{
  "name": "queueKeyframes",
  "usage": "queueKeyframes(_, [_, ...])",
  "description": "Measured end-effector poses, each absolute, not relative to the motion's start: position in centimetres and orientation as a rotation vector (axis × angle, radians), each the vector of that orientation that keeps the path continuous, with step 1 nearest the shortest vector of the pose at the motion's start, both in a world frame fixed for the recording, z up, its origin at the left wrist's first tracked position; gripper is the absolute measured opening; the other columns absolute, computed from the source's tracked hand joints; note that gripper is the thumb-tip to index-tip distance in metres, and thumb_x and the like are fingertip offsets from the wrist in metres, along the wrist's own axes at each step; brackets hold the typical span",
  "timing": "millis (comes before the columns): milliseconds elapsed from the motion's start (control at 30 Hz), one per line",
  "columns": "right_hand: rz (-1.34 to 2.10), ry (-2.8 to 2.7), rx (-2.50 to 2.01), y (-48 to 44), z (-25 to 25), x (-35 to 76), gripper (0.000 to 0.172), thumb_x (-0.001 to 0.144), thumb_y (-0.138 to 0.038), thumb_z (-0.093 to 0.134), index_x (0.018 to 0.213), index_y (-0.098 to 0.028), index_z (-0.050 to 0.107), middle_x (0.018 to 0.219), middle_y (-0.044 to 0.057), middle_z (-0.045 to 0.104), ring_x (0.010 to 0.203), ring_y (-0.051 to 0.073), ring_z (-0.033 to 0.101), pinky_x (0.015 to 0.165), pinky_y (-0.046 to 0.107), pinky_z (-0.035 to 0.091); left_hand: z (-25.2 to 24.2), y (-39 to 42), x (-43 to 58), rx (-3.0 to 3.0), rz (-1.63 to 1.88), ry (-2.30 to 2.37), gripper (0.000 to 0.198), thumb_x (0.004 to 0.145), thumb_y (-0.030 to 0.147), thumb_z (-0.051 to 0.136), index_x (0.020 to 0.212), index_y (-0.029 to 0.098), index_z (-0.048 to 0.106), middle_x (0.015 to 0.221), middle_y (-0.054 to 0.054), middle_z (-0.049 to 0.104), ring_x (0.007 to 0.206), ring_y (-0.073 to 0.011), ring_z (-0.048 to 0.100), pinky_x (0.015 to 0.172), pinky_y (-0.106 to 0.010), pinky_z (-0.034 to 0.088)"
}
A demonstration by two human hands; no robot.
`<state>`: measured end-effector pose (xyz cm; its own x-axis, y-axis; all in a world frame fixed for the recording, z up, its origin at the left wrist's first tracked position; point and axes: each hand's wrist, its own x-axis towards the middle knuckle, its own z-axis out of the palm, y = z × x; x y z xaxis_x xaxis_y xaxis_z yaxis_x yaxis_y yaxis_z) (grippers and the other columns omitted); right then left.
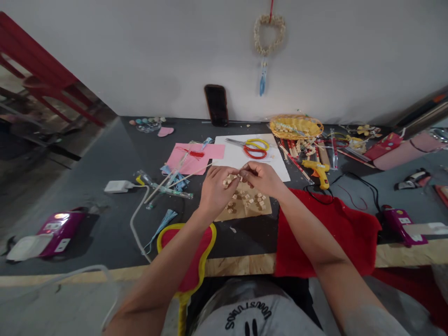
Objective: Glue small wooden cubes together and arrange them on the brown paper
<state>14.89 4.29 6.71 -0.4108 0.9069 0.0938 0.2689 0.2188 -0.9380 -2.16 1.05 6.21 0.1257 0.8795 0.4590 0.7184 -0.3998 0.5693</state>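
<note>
My left hand (pixel 217 189) and my right hand (pixel 261 177) meet above a brown cardboard piece (pixel 245 210) on the dark table. Both hands are closed in a pinch on a short string of small beige wooden beads (pixel 231 178) held between them. Several loose beige beads (pixel 250 199) lie scattered on the cardboard just under my hands. A white sheet (pixel 276 161) lies right behind my hands, with yellow and red scissors (pixel 254 147) on it.
A yellow glue gun (pixel 318 171) and red cloth (pixel 332 228) lie to the right. Pink paper (pixel 191 161), sticks and a white adapter (pixel 117 186) are on the left. A woven basket (pixel 296 126), a phone (pixel 216 105) against the wall, and purple devices (pixel 58 228) sit around.
</note>
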Motion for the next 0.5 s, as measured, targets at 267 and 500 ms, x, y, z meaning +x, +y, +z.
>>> queueKeyframes(267, [0.904, -1.960, -1.165, 4.1, 7.2, 15.2, 0.015, 0.088, -0.030, 0.050, 0.077, -0.020, 0.053, 0.064, -0.004, 0.053, 0.059, 0.010, 0.046, 0.058, 0.023, 0.032, 5.9, 1.0, -2.2, 2.074, 1.188, 1.593, 0.009, 0.083, 0.025, 0.061, 0.089, 0.022, 0.067, 0.089, -0.002, 0.070, 0.090, -0.0193, 0.060, 0.085, -0.032, 0.045])
queueKeyframes(500, [1.142, -1.806, -1.180, 5.0, 6.9, 15.8, 0.021, 0.088, -0.038, 0.050, 0.077, -0.020, 0.052, 0.062, -0.004, 0.052, 0.054, 0.010, 0.045, 0.055, 0.023, 0.034, 5.9, 1.1, -2.7, 1.940, 1.186, 1.621, 0.011, 0.080, 0.028, 0.064, 0.089, 0.022, 0.067, 0.090, -0.002, 0.069, 0.086, -0.0193, 0.060, 0.084, -0.033, 0.046])
